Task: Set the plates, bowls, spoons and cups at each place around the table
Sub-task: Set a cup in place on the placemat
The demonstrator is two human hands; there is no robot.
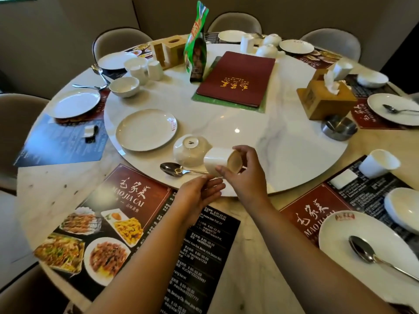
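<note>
My right hand grips a white cup, tipped on its side above the near rim of the marble turntable. My left hand hovers just below it with relaxed fingers and holds nothing. An upturned white bowl stands right beside the cup. A metal spoon lies in front of the bowl. A white plate sits to the left on the turntable. Under my arms lies a placemat with food photos and nothing on it.
To the right, a place holds a plate with a spoon, a bowl and a cup. A red menu, a tissue box and a steel ashtray occupy the turntable. More plates, bowls and cups stand round the far side.
</note>
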